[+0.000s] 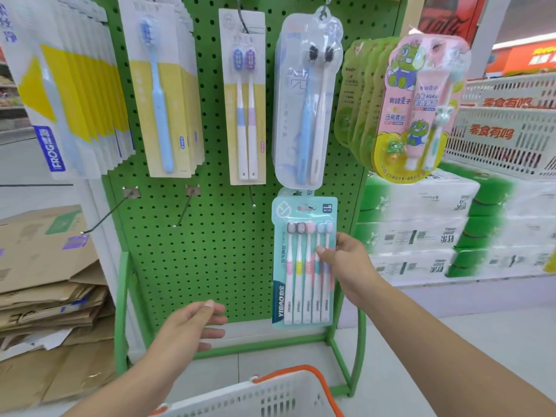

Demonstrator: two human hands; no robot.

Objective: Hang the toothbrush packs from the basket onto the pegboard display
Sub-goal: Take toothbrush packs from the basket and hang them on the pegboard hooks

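Observation:
A teal pack of several toothbrushes (304,263) hangs low on the green pegboard (195,260), its top slot on a hook under a clear two-brush pack (307,97). My right hand (346,260) pinches the teal pack's right edge, thumb on its front. My left hand (192,323) hovers in front of the board's lower part, fingers relaxed, holding nothing. The white basket (255,398) with an orange handle sits at the bottom edge; its contents are hidden.
Other packs hang above: yellow-and-white ones (75,94), a single blue brush (159,91), a two-brush card (245,100), pink kids' packs (421,106). Three bare hooks (105,218) stick out at mid-left. Flattened cardboard (45,281) lies left, stacked white-green packages (436,233) right.

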